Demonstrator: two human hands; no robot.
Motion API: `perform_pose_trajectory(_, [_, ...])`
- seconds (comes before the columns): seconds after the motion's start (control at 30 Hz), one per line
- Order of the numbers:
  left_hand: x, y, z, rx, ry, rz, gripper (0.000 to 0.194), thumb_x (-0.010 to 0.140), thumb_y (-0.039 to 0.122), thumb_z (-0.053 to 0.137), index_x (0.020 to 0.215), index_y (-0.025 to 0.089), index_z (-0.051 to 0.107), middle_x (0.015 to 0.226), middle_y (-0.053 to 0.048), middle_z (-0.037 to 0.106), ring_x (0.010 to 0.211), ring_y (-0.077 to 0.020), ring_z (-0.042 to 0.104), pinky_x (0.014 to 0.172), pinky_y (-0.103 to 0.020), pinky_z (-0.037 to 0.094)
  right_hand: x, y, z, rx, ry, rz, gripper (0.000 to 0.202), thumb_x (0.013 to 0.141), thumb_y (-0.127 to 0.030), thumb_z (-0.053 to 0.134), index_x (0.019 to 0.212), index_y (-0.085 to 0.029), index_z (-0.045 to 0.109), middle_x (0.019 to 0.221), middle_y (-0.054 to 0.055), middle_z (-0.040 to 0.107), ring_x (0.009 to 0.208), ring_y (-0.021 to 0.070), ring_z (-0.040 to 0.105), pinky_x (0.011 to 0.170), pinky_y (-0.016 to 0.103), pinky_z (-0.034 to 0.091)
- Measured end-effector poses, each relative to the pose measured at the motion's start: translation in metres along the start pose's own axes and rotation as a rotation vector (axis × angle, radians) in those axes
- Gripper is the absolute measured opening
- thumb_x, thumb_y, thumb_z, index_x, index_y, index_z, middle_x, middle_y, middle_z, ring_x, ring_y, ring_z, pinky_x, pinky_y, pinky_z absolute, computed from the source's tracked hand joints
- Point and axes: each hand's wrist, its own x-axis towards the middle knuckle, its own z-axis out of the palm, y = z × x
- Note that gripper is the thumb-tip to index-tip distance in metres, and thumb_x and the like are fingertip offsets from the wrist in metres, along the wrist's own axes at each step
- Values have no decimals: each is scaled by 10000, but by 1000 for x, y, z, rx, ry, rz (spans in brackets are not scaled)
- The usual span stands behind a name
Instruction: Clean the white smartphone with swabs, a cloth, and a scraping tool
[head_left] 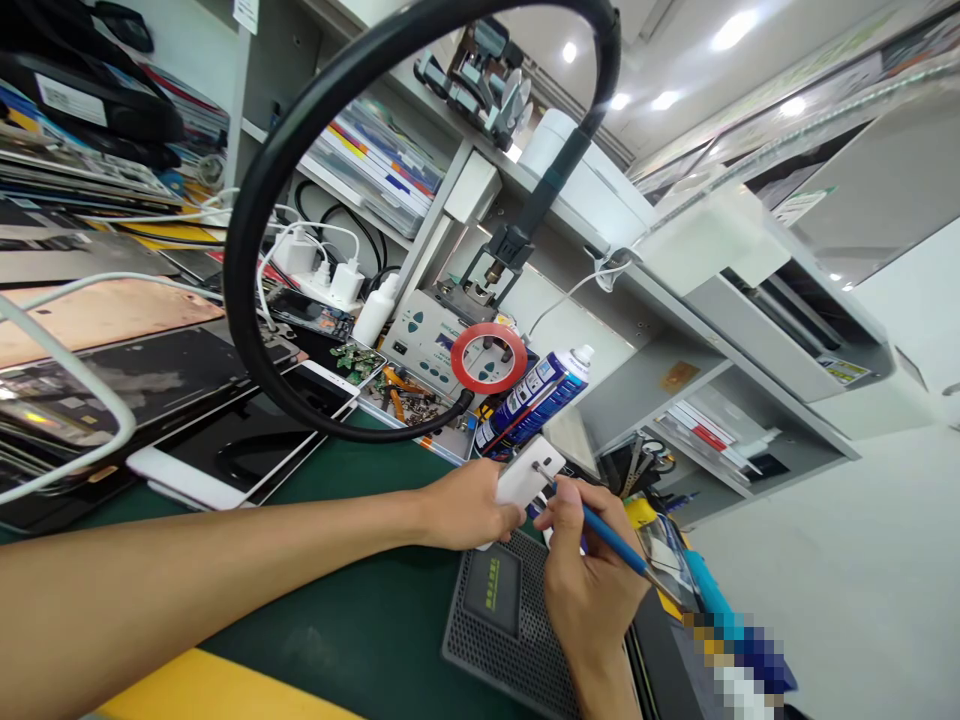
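Observation:
A white phone [529,472], back side showing, is gripped by my left hand [471,505], with the thumb along its lower edge. My right hand [592,570] is closed round a thin blue tool [616,540], held like a pen. The tool's tip touches or nearly touches the phone's back near the small camera area. Both hands are above a dark perforated pad [517,625] with a green-lettered label, which lies on the green mat [322,600].
A thick black hose [244,250] loops over the bench. Behind the hands stand a blue spray can [532,400], a red tape roll [489,358] and a grey station [427,345]. Tablets [247,435] lie at the left; scissors [641,460] stand at the right.

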Motion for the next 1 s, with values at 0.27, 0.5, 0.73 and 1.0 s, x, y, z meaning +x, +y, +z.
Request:
perform_pose_trajectory(0.27, [2,-5,0,18,-2,91,132,792,263,546,797,149,612,704,-9,634,680,-174,621,607,-244,471,0,-1,0,-12,16,-4,113,904,-245,565,855,-171,635,651,5,593,545,135,565,519,258,441])
perform_pose_trajectory(0.5, [2,-4,1,-9,7,85,111,781,242,540,771,148,599,691,-3,621,667,-165,616,587,-233,460,1,-2,-1,-10,-24,-23,156,906,-260,557,801,-174,632,641,8,592,561,146,569,531,269,446])
perform_pose_trajectory(0.73, [2,-6,1,10,-3,98,137,794,259,542,813,144,615,717,-11,634,710,-180,636,630,-243,481,0,-2,2,-37,47,26,154,911,-290,559,858,-168,637,645,13,607,528,140,576,511,258,449])
perform_pose_trajectory(1.0, [3,-7,1,14,19,103,112,791,242,531,792,157,604,690,-4,627,659,-166,620,572,-229,463,0,-1,-1,-19,-21,-2,144,906,-263,562,821,-171,632,663,13,606,569,142,585,529,259,452])
